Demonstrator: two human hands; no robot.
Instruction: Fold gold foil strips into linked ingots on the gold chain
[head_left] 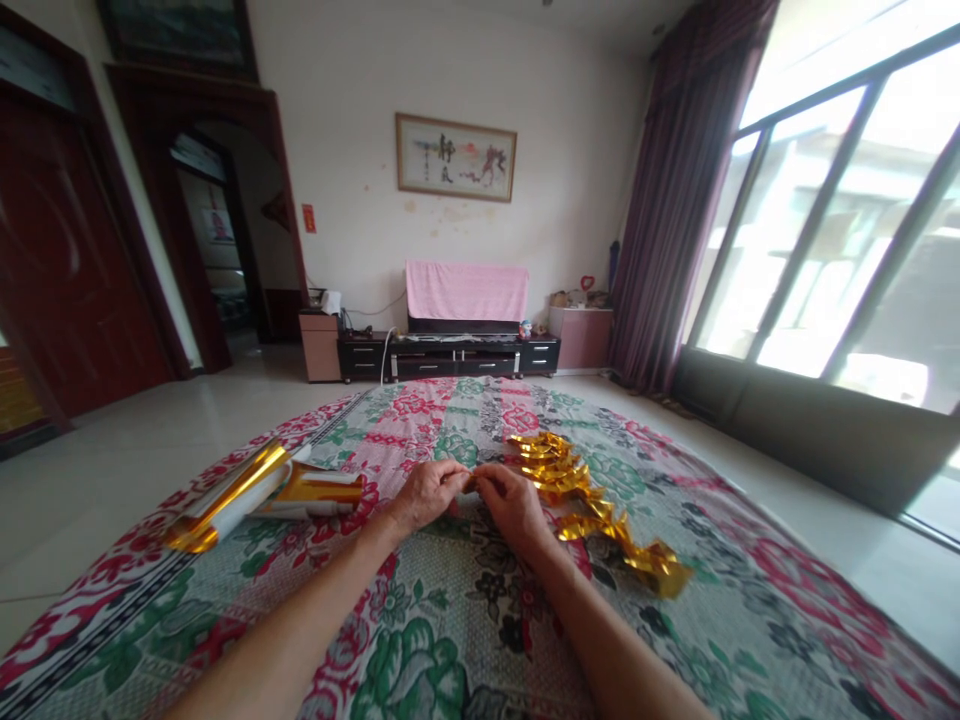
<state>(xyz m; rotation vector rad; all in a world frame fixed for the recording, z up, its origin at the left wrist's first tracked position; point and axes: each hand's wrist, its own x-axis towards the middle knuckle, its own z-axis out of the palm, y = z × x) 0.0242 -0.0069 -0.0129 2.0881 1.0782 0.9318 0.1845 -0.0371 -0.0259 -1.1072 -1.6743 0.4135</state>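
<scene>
My left hand (433,492) and my right hand (510,500) meet over the middle of the patterned cloth, fingertips pinched together. Between them is a small piece of gold foil (470,484), mostly hidden by the fingers. Right of my right hand lie several folded gold foil pieces (559,480) in a row running toward me. To the left, a roll of gold foil paper (232,498) with a white back rests on the cloth. Beside it is a curled gold foil sheet (319,488).
The flowered cloth (420,670) covers the broad surface before me. Beyond stand a low black TV cabinet (457,358) and a pink cloth (466,290) draped over a wide object. A purple curtain (660,200) and large windows (817,220) are on the right.
</scene>
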